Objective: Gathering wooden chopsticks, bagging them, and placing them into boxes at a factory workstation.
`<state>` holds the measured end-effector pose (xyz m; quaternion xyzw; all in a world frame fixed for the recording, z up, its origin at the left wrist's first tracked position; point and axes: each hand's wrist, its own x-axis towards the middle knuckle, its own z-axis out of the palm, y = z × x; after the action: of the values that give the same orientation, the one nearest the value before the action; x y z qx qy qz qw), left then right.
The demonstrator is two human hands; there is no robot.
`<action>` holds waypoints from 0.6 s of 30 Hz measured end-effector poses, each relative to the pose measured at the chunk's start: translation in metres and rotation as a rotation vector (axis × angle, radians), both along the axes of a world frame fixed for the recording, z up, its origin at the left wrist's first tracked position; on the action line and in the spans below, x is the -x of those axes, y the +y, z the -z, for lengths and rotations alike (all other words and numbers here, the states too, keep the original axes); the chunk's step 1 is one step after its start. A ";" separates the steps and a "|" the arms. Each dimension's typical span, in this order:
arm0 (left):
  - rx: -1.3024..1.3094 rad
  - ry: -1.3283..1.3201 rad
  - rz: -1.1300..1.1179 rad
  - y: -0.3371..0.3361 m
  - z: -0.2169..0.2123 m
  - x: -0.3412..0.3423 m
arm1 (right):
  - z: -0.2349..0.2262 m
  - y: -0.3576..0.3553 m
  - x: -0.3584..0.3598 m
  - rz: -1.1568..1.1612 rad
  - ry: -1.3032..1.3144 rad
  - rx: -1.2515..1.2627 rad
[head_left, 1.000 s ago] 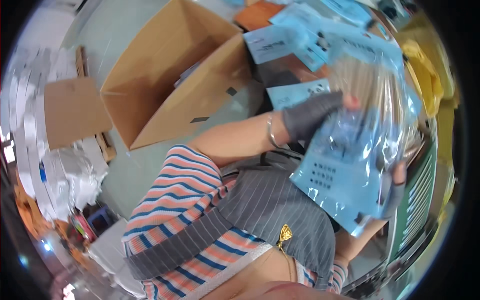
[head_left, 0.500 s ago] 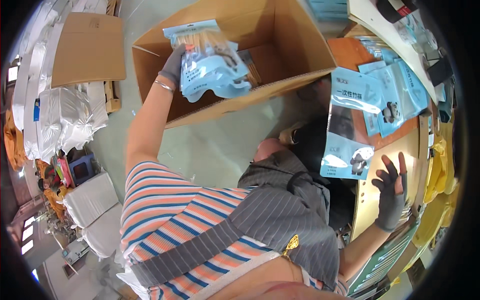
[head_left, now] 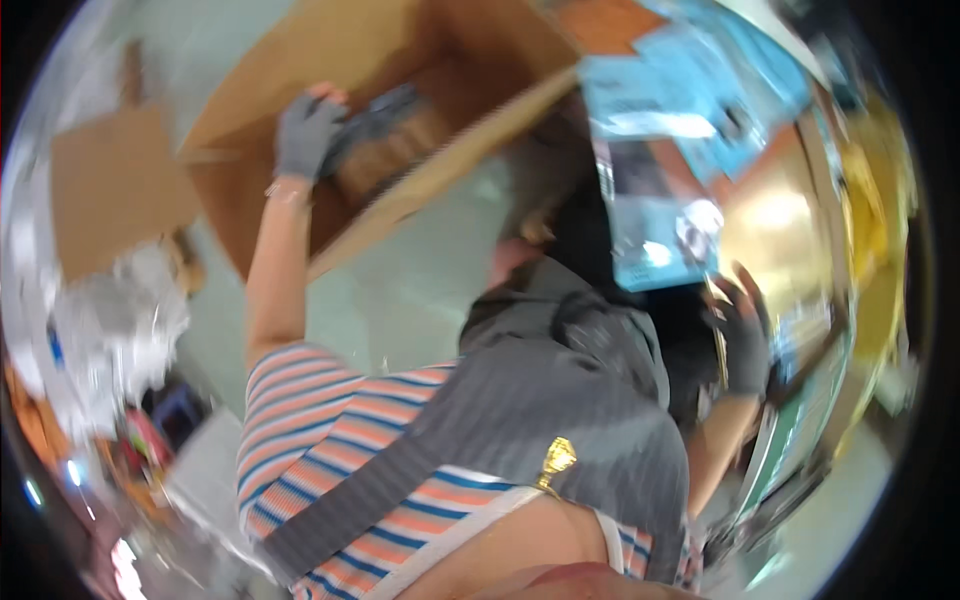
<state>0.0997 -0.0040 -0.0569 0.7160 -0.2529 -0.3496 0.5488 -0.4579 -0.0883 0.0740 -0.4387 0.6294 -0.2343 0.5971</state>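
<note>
My left hand [head_left: 308, 135], in a grey fingertip-less glove, is over the inside of a large cardboard box [head_left: 265, 75]. It appears empty, with its fingers loosely bent and blurred. Just right of it, down in the box, lies a blurred bag of chopsticks [head_left: 390, 150] with a bluish end and tan sticks. My right hand [head_left: 742, 335], gloved likewise, is at the table's near edge with its fingers apart. Close to its fingertips is the lower corner of a flat blue packaging bag [head_left: 655, 240] with a clear window and a panda picture, overhanging the table edge.
More blue bags [head_left: 745, 90] lie on the table [head_left: 780, 215] at the right. Yellow material [head_left: 870, 210] hangs beyond it. At the left are a flat cardboard piece [head_left: 115, 185] and white wrapped bundles [head_left: 120, 335]. Grey floor [head_left: 400, 290] shows below the box.
My left hand has let go of the chopstick bag, which now lies in the box. My right hand has come nearer the overhanging blue bag. The whole view has shifted and blurred.
</note>
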 end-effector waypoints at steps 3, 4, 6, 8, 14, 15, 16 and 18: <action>0.136 -0.132 0.142 -0.030 -0.067 0.104 | 0.033 0.011 -0.002 -0.053 -0.054 -0.107; 0.146 -0.344 0.318 -0.038 -0.063 0.134 | 0.044 0.018 0.002 -0.051 -0.062 -0.151; 0.170 -0.440 0.593 -0.044 -0.062 0.216 | 0.057 0.038 0.021 -0.047 -0.088 -0.187; 0.267 -0.574 0.815 -0.046 -0.053 0.292 | 0.070 0.058 0.042 -0.055 -0.103 -0.163; -0.319 -0.195 0.141 -0.093 0.011 0.335 | 0.061 0.086 0.104 0.158 -0.145 0.083; -0.493 0.178 0.161 -0.103 0.028 0.312 | 0.053 0.088 0.117 0.223 -0.147 0.069; -0.171 0.484 0.161 -0.103 0.044 0.309 | 0.055 0.088 0.133 0.284 -0.176 0.068; 0.097 0.249 0.233 -0.132 0.069 0.297 | 0.060 0.073 0.163 0.326 0.015 0.288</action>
<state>-0.1975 -0.1357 -0.1257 0.6056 -0.2807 -0.4843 0.5656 -0.6208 -0.0158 0.0141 -0.4137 0.6564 -0.4119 0.4778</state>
